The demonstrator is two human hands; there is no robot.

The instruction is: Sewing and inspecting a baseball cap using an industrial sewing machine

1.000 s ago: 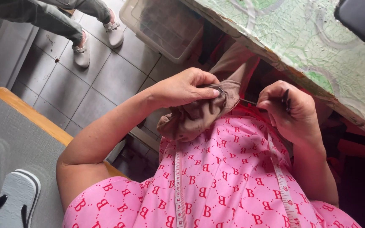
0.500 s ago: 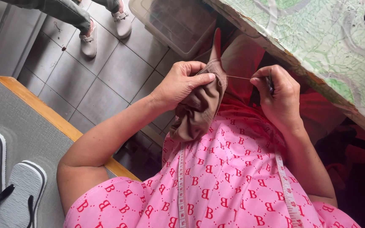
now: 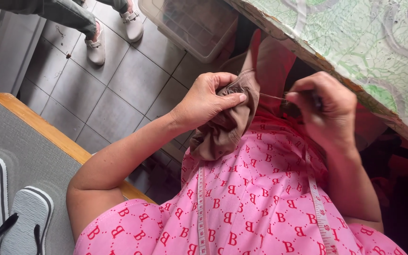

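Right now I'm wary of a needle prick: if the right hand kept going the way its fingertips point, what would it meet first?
The right hand points toward the brown fabric bunched in the left hand. Along the taut thread, it would probably meet that fabric first, near the left thumb; depth is hard to judge.

Head view, looking down. Left hand (image 3: 207, 100) gripped a bunched piece of brown fabric (image 3: 223, 127), thumb pressed along its top fold. Right hand (image 3: 324, 108) was pinched closed just beside it; a thin thread (image 3: 272, 97) ran taut between fabric and fingertips. Needle not discernible. Pink patterned garment (image 3: 256, 198) filled the lower frame, with a measuring tape (image 3: 200, 208) hanging down over it in two strands. Table edge with green patterned cover (image 3: 355, 42) sat above the right hand. Clear plastic bin (image 3: 190, 23) stood on the tiled floor (image 3: 119, 80). Another person's shoes (image 3: 114, 30) at top left. Flip-flops (image 3: 5, 208) lay on a grey surface, lower left.
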